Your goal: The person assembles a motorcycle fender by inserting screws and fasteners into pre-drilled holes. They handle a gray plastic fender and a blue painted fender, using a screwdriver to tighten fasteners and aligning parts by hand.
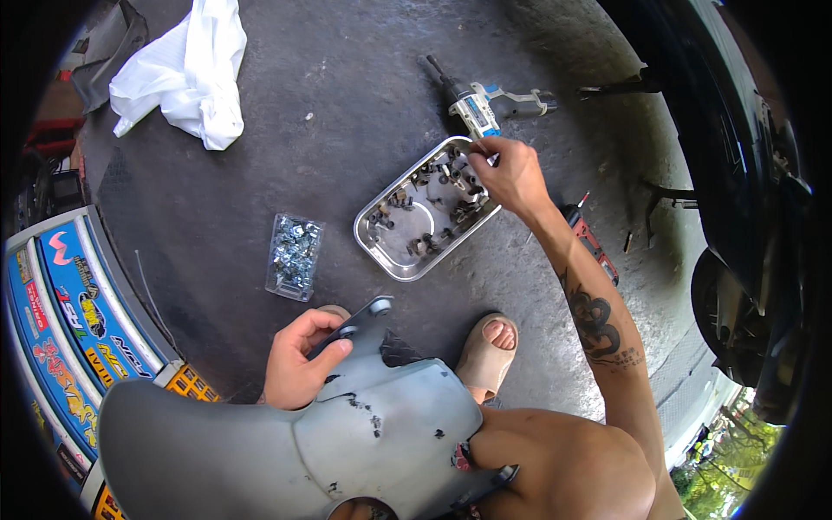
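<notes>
Across a dark, stained floor (347,113), tools and parts lie around a person whose bare knee and one sandal (488,351) I can make out plainly. Along the right side looms a black vehicle (719,173), with a wheel low on it, and on the left stands a blue cabinet (69,321) plastered with bright stickers. Over the person's legs rests a curved grey panel (286,442) (I notice several dark chips in its finish), its narrow bracket end pointing away from the body. Well beyond it, near the far left, sits a crumpled white bag or sheet (186,78).

Near the middle of the floor, a shiny metal tray (406,232) lies at a slant, and just past its far end a power driver (474,108) rests on its side. A red and black tool (598,251) lies partly behind the right forearm. The right hand (516,178) is over the tray's far right corner, thumb and fingertips drawn together; I cannot tell whether they pinch anything. The left hand (302,360) grips the panel's bracket end between thumb and fingers, the thumb beside a round black grommet (347,332). Left of the tray sits a clear box (295,292) full of small metal clips. Dark screws (399,201) lie scattered inside the tray.
</notes>
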Demonstrator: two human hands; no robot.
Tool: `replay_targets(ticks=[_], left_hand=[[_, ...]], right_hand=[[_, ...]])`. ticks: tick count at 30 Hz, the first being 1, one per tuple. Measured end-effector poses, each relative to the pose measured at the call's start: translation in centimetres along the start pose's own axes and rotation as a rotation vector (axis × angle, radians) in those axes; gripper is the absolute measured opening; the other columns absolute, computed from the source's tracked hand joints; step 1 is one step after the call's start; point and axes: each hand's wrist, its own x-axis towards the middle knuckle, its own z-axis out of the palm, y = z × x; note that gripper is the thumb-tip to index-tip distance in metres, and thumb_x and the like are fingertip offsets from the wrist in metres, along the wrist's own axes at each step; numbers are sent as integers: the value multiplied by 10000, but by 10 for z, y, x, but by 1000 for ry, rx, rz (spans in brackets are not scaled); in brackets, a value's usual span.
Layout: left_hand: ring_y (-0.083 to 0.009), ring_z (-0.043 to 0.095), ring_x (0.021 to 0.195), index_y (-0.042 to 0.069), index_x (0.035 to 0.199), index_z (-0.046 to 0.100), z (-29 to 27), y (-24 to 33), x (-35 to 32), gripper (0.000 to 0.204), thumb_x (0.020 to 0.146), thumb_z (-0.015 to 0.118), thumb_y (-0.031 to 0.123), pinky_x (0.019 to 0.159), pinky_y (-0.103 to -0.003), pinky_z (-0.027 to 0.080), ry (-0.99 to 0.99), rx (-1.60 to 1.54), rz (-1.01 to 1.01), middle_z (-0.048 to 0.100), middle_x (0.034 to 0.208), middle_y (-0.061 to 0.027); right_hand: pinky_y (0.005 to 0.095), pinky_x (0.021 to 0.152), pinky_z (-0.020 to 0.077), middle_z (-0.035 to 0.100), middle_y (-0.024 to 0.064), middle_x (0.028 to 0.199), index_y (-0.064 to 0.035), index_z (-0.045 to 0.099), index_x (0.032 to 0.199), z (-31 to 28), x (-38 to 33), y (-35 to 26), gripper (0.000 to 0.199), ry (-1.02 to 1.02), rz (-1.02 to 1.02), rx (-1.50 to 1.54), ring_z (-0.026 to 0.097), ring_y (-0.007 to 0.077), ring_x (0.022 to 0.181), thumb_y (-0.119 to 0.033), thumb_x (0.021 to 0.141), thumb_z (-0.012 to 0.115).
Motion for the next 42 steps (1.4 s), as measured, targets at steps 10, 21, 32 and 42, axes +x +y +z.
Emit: replay_targets(ticks=[10, 21, 32, 42], left_hand=[[-507, 521, 1378, 62, 1141, 488, 1, -20, 16, 388, 861, 690, 239, 1141, -663, 450, -376, -713, -13, 422, 1508, -407], [-520, 487, 1427, 56, 1321, 447, 5, -21, 12, 584, 840, 694, 277, 1152, -682, 437, -332, -582, -39, 402, 1538, -403], [-499, 518, 1406, 28, 1422, 397, 11, -25, 14, 738, 806, 704, 292, 1184, -622, 422, -368, -604, -171, 441, 1519, -426], [-487, 499, 1433, 26, 1409, 376, 10, -28, 11, 725, 799, 689, 262, 1205, -617, 413, -373, -569, -208, 441, 1522, -413]], right_hand=[[495, 823, 590, 770, 181, 898, -73, 806, 987, 17, 5, -5, 250, -40, -177, -315, 741, 410, 877, -297, 966, 698], [469, 800, 611, 773, 197, 877, -34, 805, 922, 12, 14, -17, 294, -75, -196, -320, 766, 382, 850, -300, 917, 679], [383, 900, 572, 794, 173, 1046, 25, 770, 1169, -49, -34, 46, 398, -162, 86, 161, 750, 239, 985, -284, 918, 756], [392, 892, 578, 786, 189, 1026, 15, 770, 1148, -60, -47, 54, 376, -200, 159, 19, 753, 275, 958, -304, 951, 737]])
